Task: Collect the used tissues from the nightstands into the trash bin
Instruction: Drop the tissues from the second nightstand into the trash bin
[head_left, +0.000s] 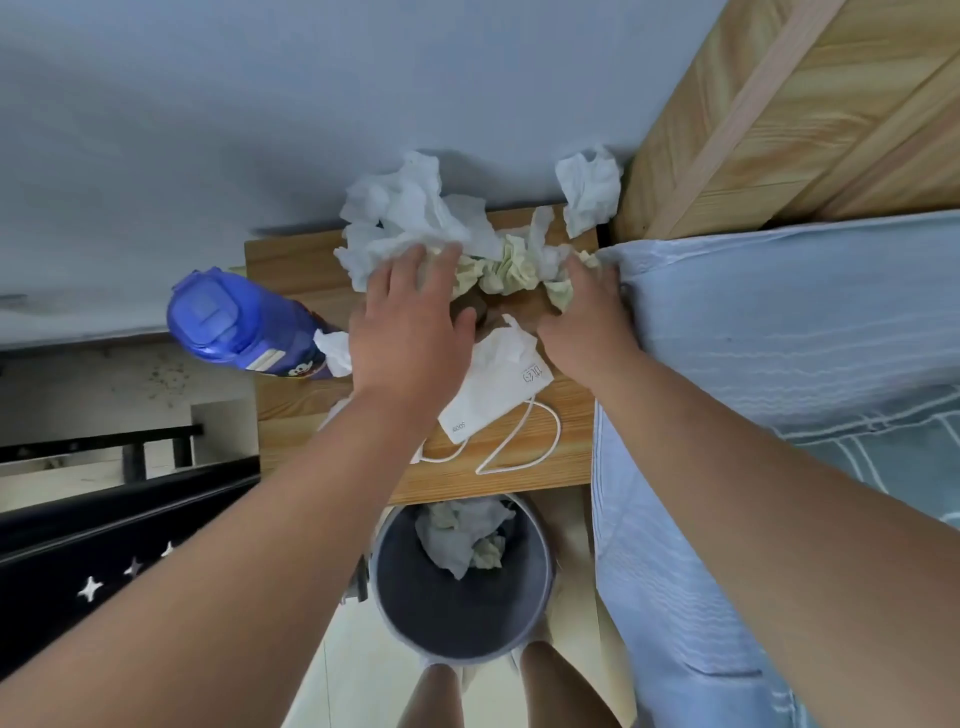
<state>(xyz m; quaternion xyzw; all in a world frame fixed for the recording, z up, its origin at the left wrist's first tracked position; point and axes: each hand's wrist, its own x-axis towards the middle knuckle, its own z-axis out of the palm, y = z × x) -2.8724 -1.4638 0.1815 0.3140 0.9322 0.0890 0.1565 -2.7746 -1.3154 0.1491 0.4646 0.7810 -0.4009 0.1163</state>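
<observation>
A heap of crumpled white tissues (405, 218) and pale green tissues (511, 267) lies at the back of the wooden nightstand (291, 260). My left hand (410, 322) rests flat on the white ones with fingers spread. My right hand (584, 312) presses on the green ones beside the mattress, fingers curled over them. One more white tissue (589, 189) sits in the far right corner by the headboard. The grey trash bin (540, 577) stands on the floor in front of the nightstand, with several tissues (462, 535) inside.
A blue water bottle (234, 325) stands at the nightstand's left edge, a small tissue (335, 353) against it. A white tissue pack (493, 389) and white cable (524, 457) lie near the front. A blue-sheeted bed (779, 364) and wooden headboard (779, 114) lie right.
</observation>
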